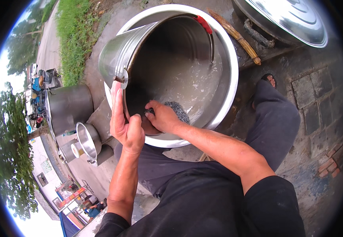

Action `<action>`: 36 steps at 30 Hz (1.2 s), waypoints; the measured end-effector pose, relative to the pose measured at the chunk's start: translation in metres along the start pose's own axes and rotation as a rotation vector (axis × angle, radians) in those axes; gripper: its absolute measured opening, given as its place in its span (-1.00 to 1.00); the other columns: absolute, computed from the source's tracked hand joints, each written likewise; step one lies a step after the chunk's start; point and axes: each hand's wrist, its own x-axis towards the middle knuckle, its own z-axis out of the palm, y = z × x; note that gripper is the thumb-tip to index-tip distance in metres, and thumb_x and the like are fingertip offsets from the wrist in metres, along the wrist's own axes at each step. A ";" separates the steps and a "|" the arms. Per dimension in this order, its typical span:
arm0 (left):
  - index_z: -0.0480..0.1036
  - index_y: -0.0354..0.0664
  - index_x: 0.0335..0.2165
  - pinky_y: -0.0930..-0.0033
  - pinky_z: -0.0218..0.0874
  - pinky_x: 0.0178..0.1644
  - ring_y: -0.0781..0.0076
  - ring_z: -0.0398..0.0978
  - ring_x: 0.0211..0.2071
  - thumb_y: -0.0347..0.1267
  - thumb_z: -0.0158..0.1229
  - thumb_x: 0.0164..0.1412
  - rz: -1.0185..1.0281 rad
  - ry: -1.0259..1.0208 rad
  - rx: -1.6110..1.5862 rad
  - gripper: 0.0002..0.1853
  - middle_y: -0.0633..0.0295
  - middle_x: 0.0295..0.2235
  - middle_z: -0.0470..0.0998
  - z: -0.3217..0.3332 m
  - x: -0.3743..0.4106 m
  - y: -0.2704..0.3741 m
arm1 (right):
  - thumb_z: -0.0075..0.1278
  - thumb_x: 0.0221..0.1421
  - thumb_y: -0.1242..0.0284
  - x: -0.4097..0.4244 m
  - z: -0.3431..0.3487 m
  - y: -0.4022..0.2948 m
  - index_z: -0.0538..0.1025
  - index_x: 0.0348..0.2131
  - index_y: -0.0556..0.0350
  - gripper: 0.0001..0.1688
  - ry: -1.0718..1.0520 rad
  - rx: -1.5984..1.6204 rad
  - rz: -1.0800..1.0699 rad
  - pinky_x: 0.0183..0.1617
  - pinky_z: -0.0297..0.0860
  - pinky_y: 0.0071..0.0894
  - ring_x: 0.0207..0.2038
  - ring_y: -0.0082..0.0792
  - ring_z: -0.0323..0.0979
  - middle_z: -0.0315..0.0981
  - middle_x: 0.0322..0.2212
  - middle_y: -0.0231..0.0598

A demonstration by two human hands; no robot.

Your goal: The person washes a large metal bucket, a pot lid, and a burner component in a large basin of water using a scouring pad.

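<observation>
A steel bucket (121, 49) lies tilted inside a wide metal basin (233, 74) of cloudy water, its mouth towards the right. Its wire handle has a red grip (203, 24) and dips into the water. My left hand (127, 121) holds the bucket's rim near the handle's lug, thumb bent over the edge. Inside the bucket's mouth, at the lower rim, my right hand (164, 117) is closed on a dark scouring pad (150, 111), mostly hidden by the fingers. A grey steel-wool scourer (178, 112) shows just beyond that hand, at the water.
Right of the basin lie a wooden stick (236, 37) and a large pot with a shiny lid (296, 20). At left stand a big metal pot (70, 108) and a steel bowl (89, 140). Bricks (328, 167) lie far right. People sit in the distance at lower left.
</observation>
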 end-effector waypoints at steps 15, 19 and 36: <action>0.17 -0.39 0.14 0.00 -0.31 0.31 -0.05 -0.01 0.26 -0.47 -0.03 -0.24 0.172 -0.176 0.213 -0.18 -0.17 0.19 0.14 -0.017 0.021 -0.017 | -0.14 0.14 0.03 0.046 -0.065 -0.002 0.53 -0.13 -0.02 -0.48 -0.383 -1.099 -0.199 0.10 0.16 -0.18 0.08 -0.23 0.23 0.41 -0.06 -0.27; 0.17 -0.38 0.14 -0.03 -0.31 0.31 -0.06 0.03 0.25 -0.41 -0.01 -0.18 0.227 -0.165 0.236 -0.21 -0.17 0.17 0.17 -0.014 0.020 -0.021 | 0.00 0.04 0.12 0.057 -0.036 0.051 0.48 -0.13 0.01 -0.52 0.217 -0.767 -0.418 0.13 0.17 -0.15 0.10 -0.10 0.25 0.37 -0.01 -0.14; 0.36 -0.41 -0.01 0.03 -0.13 0.27 -0.03 0.25 0.15 -0.46 -0.01 -0.24 0.157 -0.250 0.212 -0.34 -0.13 0.04 0.38 0.003 0.058 0.003 | -0.20 0.09 0.41 0.073 -0.026 0.065 0.36 0.10 -0.33 -0.45 -0.268 -0.576 0.019 0.21 0.05 -0.11 0.22 -0.26 0.06 0.12 0.19 -0.38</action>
